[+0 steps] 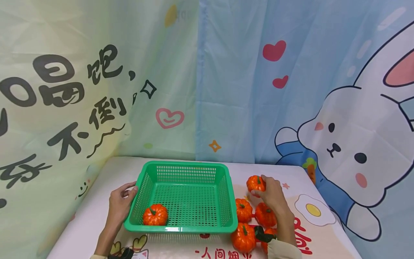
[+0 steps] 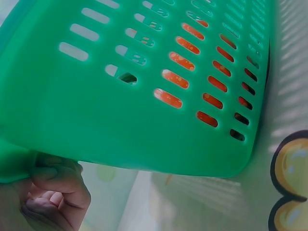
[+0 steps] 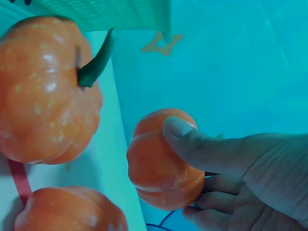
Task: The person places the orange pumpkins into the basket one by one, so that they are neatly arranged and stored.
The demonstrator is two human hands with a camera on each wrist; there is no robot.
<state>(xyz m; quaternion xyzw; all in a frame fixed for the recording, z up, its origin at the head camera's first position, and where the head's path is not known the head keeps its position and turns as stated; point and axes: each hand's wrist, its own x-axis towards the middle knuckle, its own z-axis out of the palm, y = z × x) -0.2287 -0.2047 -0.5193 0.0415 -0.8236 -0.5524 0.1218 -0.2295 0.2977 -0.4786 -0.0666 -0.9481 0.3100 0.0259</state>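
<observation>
A green plastic basket (image 1: 184, 228) stands on the table with one small orange pumpkin (image 1: 155, 214) in its near left corner. My left hand (image 1: 124, 199) grips the basket's left rim; in the left wrist view the curled fingers (image 2: 57, 190) show under the green wall (image 2: 120, 110). My right hand (image 1: 270, 194) holds another small pumpkin (image 1: 256, 183) right of the basket; thumb and fingers (image 3: 202, 149) wrap round the held pumpkin (image 3: 161, 159). Several more pumpkins (image 1: 243, 237) lie by that wrist, two of them close in the right wrist view (image 3: 45, 89).
A printed cloth with a fried-egg picture (image 1: 313, 209) covers the table. Cartoon curtains (image 1: 207, 79) hang close behind and to both sides. The table's right edge (image 1: 336, 223) runs near the pumpkins.
</observation>
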